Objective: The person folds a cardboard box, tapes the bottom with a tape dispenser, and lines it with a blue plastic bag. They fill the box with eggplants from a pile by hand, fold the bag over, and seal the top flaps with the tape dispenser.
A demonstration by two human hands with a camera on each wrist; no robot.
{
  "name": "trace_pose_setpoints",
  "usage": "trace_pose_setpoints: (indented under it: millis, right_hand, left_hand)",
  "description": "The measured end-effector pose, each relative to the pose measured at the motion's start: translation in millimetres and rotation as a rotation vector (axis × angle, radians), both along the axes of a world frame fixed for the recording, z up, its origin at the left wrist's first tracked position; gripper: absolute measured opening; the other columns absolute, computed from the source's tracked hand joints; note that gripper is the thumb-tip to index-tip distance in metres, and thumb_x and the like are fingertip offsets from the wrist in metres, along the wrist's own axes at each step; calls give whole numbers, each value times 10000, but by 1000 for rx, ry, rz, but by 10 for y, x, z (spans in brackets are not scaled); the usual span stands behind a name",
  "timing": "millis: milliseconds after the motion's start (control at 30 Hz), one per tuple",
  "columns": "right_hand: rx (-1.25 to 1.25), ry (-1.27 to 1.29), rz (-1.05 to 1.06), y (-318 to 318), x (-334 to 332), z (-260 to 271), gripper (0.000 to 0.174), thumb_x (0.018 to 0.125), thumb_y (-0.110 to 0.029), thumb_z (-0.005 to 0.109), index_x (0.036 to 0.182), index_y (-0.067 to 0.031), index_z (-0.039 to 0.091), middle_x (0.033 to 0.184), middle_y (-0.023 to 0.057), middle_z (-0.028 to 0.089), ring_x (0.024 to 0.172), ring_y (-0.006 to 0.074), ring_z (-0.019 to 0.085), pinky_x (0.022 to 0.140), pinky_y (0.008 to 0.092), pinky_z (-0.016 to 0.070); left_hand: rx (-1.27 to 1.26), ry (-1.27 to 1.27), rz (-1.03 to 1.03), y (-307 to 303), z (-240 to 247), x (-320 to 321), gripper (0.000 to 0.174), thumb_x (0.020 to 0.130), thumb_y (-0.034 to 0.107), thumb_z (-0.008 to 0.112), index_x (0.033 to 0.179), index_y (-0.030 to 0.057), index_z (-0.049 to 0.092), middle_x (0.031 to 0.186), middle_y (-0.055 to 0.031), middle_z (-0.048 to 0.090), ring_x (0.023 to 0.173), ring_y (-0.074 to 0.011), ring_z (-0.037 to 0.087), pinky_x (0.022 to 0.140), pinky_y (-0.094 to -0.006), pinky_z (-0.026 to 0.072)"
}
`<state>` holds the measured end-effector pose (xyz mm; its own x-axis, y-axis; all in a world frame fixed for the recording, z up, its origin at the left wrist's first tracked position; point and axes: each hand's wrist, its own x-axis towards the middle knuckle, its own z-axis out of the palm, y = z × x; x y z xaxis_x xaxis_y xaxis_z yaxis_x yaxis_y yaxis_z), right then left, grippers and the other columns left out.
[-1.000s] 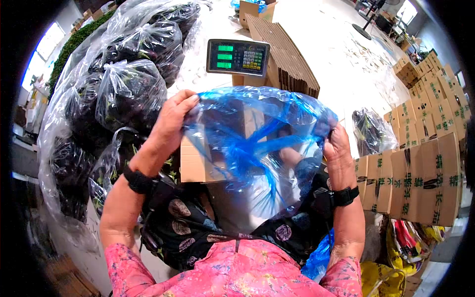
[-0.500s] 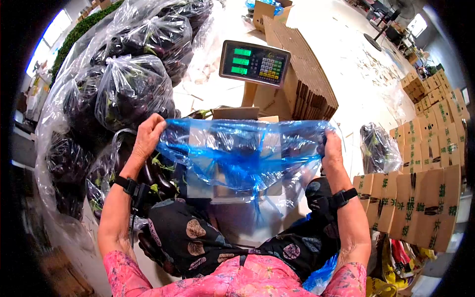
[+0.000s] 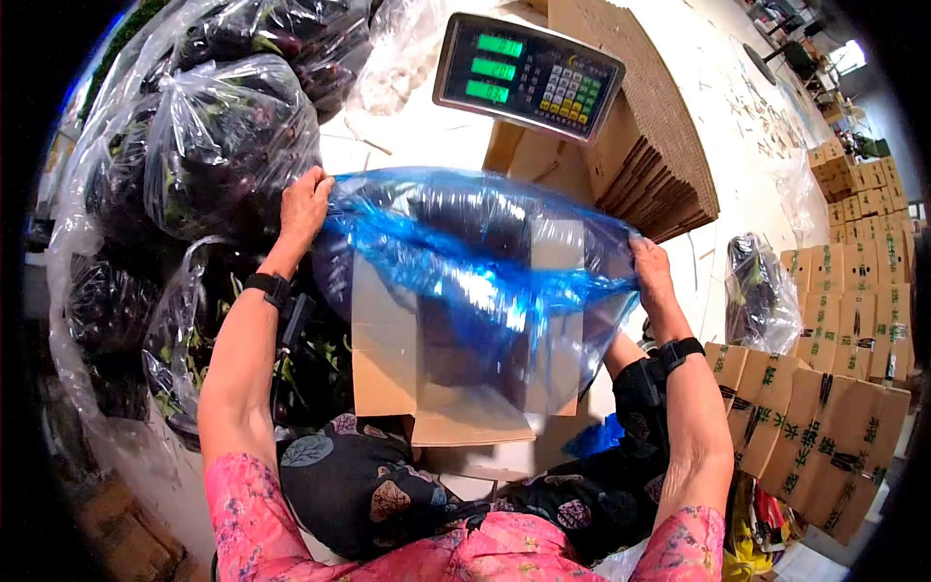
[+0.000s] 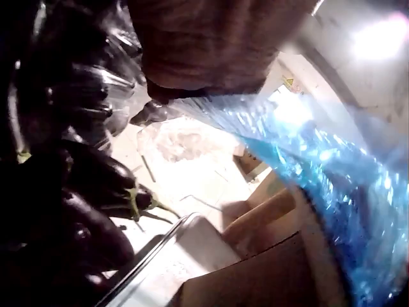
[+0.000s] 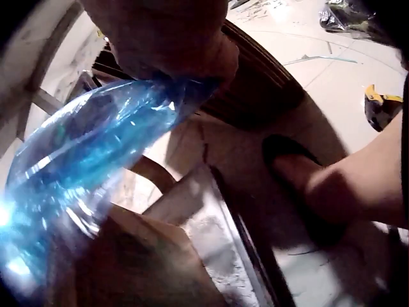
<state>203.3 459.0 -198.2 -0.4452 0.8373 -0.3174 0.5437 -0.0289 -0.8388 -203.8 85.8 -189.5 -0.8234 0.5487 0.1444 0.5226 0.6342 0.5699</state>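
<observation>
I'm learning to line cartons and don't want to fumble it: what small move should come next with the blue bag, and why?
I'd probably lower the blue bag into the open carton, without letting go of its edge. The left hand and right hand hold it spread wide above the carton, whose near flap lies folded outward.

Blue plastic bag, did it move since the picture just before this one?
Yes. The blue plastic bag went forward: in the head view, its far edge is now closer to the scale's display.
</observation>
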Motion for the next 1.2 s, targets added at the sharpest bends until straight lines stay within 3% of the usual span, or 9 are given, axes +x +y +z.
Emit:
trace_pose_setpoints:
  millis: [100,233,300,433,567,700,900,1100,1200]
  right_hand:
    - [277,-354,368,112,392,-517,270,890,-260,586,986,-27,680,785,180,674,703,249,639,682,371,497]
    - [116,-473,851,-64,777,-201,281,862,-204,608,1082,-38,664,885,225,684,833,357,683,758,411,529]
    - [169,-726,836,-102,782,138,267,862,-190,623,1088,-57,673,900,224,689,832,370,681,753,435,532]
    - [465,-677,693,-310,575,996,285,885,-238,638,1055,-13,674,923,232,686,840,387,676,761,449,544]
    - [531,-85,764,-1125,197,1647,738,696,-371,827,1266,3,544,1312,222,496,1135,383,548,930,447,485]
    - [911,-124,912,-1762,-115,1622,1020,542,-445,887,1362,-49,425,1444,203,378,1251,407,430,1028,492,384]
    - [1144,-102,761,-1619,-169,1094,199,744,-62,643,942,-55,631,1008,109,606,967,331,551,828,403,472]
    - [737,246,860,-1643,234,1520,302,689,53,558,980,-27,555,1103,154,612,998,366,571,875,441,476]
    - [522,190,1121,-1958,499,1917,384,715,26,574,1094,-35,563,1091,168,607,1023,367,578,897,436,473]
  left_hand:
    - [-98,-72,-105,-217,-350,143,191,897,231,576,875,50,633,828,-232,645,821,-449,619,691,-499,488]
    - [-209,-99,-265,-764,-684,403,153,868,178,604,878,33,652,817,-212,659,800,-414,644,702,-457,504]
    - [-121,-263,-24,-928,-572,489,164,837,149,646,969,51,662,894,-158,692,834,-279,670,777,-376,520]
    - [152,-90,54,-842,482,945,362,823,133,676,1168,45,607,1081,-116,648,955,-235,643,823,-340,508]
    - [72,25,-461,-528,1335,1418,860,622,131,790,1398,56,425,1347,-140,478,1242,-274,473,1023,-392,418]
    - [-7,242,-860,-47,1474,1797,1098,553,429,860,1453,64,347,1409,-182,401,1303,-371,381,1096,-477,318]
    - [-148,539,-914,258,1072,1779,141,784,74,627,894,80,539,865,-68,545,879,-310,548,765,-429,447]
    - [-38,-44,-1032,-58,1561,1961,89,821,78,578,898,57,538,797,-171,595,769,-403,603,659,-498,483]
    - [-358,-357,-1246,-289,1986,2304,136,799,99,586,908,26,551,793,-206,644,741,-428,640,639,-522,508]
